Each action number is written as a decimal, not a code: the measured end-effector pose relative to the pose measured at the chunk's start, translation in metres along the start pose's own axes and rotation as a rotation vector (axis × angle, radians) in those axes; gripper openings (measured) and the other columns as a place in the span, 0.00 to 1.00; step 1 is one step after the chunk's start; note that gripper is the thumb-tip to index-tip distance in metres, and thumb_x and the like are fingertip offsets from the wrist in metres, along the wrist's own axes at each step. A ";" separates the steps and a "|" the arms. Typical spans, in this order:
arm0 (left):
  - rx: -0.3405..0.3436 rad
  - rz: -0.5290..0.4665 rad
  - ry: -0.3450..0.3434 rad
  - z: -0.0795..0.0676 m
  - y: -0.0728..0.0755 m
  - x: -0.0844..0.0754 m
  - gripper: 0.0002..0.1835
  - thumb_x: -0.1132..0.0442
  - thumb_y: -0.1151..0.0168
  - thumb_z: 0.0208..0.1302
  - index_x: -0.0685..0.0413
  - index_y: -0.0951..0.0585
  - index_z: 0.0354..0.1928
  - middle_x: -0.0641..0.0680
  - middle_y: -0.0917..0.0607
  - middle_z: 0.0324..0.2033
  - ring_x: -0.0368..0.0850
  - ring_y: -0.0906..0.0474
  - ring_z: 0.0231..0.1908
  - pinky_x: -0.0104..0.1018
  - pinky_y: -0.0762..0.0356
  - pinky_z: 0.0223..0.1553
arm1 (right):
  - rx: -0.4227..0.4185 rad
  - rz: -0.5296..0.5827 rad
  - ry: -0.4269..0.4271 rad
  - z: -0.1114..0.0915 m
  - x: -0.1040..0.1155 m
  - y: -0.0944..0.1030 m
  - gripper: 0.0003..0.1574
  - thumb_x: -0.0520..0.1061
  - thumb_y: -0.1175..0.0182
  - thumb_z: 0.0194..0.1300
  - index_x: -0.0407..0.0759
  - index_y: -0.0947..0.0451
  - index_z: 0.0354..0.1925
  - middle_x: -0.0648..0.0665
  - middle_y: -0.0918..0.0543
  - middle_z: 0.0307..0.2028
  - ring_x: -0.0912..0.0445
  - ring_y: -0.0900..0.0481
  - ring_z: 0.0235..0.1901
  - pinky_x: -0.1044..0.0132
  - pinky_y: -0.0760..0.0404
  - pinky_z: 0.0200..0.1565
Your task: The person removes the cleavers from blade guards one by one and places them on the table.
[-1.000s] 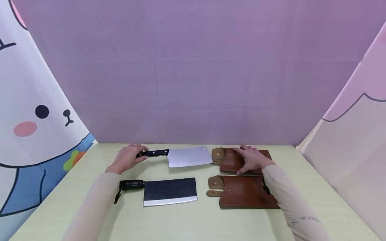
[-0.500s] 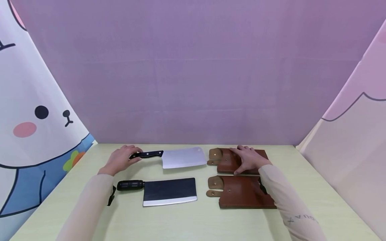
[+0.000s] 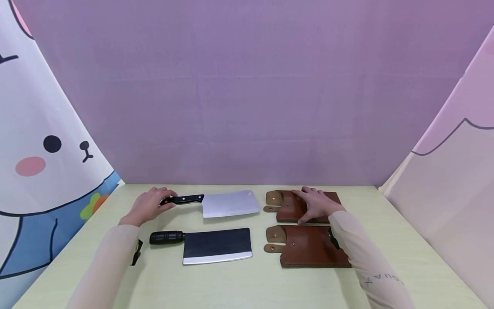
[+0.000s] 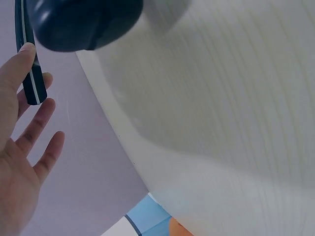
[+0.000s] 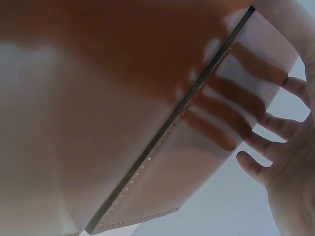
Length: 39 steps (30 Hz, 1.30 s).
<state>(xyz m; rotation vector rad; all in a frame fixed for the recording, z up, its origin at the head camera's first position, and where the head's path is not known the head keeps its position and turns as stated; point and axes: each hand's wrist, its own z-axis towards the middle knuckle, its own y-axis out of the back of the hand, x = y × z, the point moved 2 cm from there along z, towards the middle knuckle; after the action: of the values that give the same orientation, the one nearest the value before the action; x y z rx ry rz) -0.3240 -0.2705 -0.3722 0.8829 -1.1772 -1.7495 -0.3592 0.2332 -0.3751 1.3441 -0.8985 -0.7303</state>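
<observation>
My left hand (image 3: 148, 207) pinches the end of the black riveted handle of a silver cleaver (image 3: 231, 204) at the back of the table. In the left wrist view the thumb and a finger meet on the handle (image 4: 33, 86), while other fingers stay spread. My right hand (image 3: 317, 204) spans a brown leather knife sheath (image 3: 286, 211), thumb at its near edge, fingertips at its far edge. The right wrist view shows these fingers along the far sheath's stitched side (image 5: 162, 189). Both sheath straps point left towards the silver blade, and a gap lies between.
Nearer me lies a second cleaver (image 3: 217, 245) with a dark blade and black ribbed handle. Beside it is another brown sheath (image 3: 316, 249) with a tan flap and strap. A purple cloth backdrop (image 3: 247, 98) rises behind the pale table (image 3: 231, 287).
My left hand has drawn the silver cleaver leftwards, widening the gap to the far sheath. My right hand and that sheath have shifted slightly left. The near cleaver and near sheath have stayed put.
</observation>
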 end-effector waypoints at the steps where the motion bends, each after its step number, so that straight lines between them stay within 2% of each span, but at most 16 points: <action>1: 0.000 0.000 0.001 0.000 0.000 0.000 0.15 0.54 0.38 0.58 0.48 0.21 0.46 0.53 0.17 0.42 0.53 0.25 0.40 0.54 0.28 0.38 | 0.003 0.002 -0.005 0.000 0.000 -0.001 0.66 0.65 0.27 0.33 0.46 0.44 0.67 0.31 0.37 0.61 0.33 0.38 0.59 0.33 0.44 0.56; 16: 0.037 0.015 0.012 -0.006 0.002 0.007 0.15 0.54 0.39 0.58 0.49 0.20 0.46 0.55 0.18 0.42 0.55 0.25 0.40 0.54 0.27 0.38 | 0.108 0.060 -0.065 0.002 0.002 -0.003 0.64 0.61 0.28 0.39 0.46 0.48 0.69 0.29 0.43 0.65 0.32 0.46 0.64 0.32 0.50 0.59; 21: 0.038 0.017 0.008 -0.007 0.004 0.009 0.15 0.55 0.38 0.57 0.49 0.20 0.46 0.56 0.17 0.41 0.55 0.25 0.40 0.54 0.27 0.37 | 0.118 0.085 -0.066 0.003 0.003 -0.004 0.63 0.60 0.28 0.40 0.46 0.48 0.69 0.29 0.44 0.65 0.33 0.47 0.64 0.32 0.51 0.59; 31: 0.076 0.019 0.057 -0.009 0.007 0.012 0.15 0.55 0.38 0.57 0.49 0.21 0.46 0.56 0.17 0.42 0.54 0.26 0.40 0.55 0.28 0.40 | 0.121 0.108 -0.066 0.005 0.001 -0.008 0.62 0.59 0.28 0.40 0.47 0.47 0.69 0.29 0.45 0.66 0.33 0.48 0.65 0.31 0.52 0.59; 39: 0.079 0.029 0.076 -0.010 0.006 0.015 0.15 0.56 0.37 0.56 0.48 0.20 0.46 0.55 0.17 0.40 0.52 0.26 0.38 0.54 0.27 0.37 | 0.149 0.121 -0.079 0.005 0.000 -0.008 0.62 0.59 0.29 0.41 0.48 0.48 0.69 0.29 0.47 0.67 0.33 0.49 0.65 0.32 0.52 0.60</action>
<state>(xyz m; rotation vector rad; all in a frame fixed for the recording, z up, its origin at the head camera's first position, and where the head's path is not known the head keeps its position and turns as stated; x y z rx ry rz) -0.3202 -0.2894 -0.3717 0.9660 -1.2100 -1.6418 -0.3637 0.2299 -0.3832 1.3859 -1.1055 -0.6358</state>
